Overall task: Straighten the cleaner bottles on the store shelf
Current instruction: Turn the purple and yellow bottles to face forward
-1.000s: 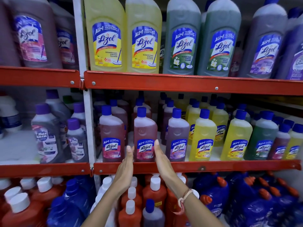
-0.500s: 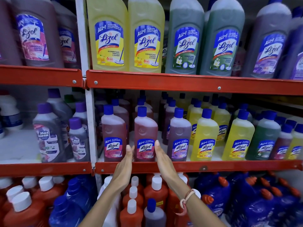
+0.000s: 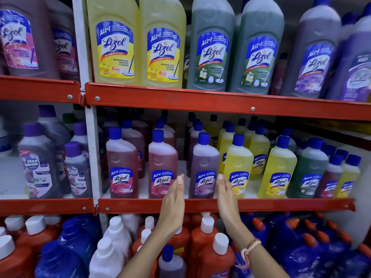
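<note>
Two flat, open hands, left hand [image 3: 173, 201] and right hand [image 3: 226, 199], stand beside the purple bottle [image 3: 204, 167] (blue cap). They hold nothing. It stands upright on the red shelf [image 3: 281, 204].

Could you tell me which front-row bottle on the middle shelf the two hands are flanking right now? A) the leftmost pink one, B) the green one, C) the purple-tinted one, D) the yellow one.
C: the left hand and right hand stand open on either side of the purple-tinted bottle, whose label shows between them.
</note>
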`<state>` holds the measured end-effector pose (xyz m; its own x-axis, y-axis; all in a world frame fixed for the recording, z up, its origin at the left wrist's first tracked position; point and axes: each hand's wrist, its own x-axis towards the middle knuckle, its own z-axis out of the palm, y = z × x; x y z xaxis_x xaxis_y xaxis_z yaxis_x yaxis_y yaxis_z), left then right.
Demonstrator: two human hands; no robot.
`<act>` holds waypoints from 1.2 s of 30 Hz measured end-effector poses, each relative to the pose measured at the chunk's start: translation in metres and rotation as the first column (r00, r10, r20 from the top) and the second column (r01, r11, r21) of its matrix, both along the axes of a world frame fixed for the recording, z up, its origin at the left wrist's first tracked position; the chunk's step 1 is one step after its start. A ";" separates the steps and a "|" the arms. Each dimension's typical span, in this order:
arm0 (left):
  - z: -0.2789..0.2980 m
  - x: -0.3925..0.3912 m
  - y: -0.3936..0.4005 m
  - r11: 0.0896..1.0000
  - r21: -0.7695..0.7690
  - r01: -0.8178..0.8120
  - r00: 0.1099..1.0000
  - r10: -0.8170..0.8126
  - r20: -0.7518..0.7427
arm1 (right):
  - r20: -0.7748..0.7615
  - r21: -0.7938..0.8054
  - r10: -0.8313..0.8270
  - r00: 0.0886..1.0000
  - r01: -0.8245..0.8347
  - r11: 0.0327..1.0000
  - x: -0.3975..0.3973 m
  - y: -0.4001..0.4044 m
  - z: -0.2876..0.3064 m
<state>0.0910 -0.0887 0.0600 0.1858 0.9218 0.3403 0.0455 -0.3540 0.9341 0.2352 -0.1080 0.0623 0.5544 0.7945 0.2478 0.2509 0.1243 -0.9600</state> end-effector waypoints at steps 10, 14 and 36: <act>0.011 0.024 0.000 0.961 -0.179 0.211 0.970 -0.228 -0.079 | -0.007 -0.055 0.113 0.994 -0.113 0.992 0.002 -0.003 0.000; 0.010 0.023 0.005 0.968 -0.170 0.186 0.980 -0.195 -0.040 | 0.023 -0.054 0.149 0.989 -0.148 0.988 0.004 -0.002 0.002; -0.006 0.077 -0.012 1.000 0.007 0.016 0.999 -0.016 0.038 | -0.087 0.148 -0.244 0.966 0.255 0.956 0.073 -0.024 0.003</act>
<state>0.1679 -0.1003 0.0538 0.1870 0.9167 0.3531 0.0040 -0.3602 0.9329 0.3086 -0.1318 0.0654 0.7495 0.5830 0.3136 0.2292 0.2159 -0.9491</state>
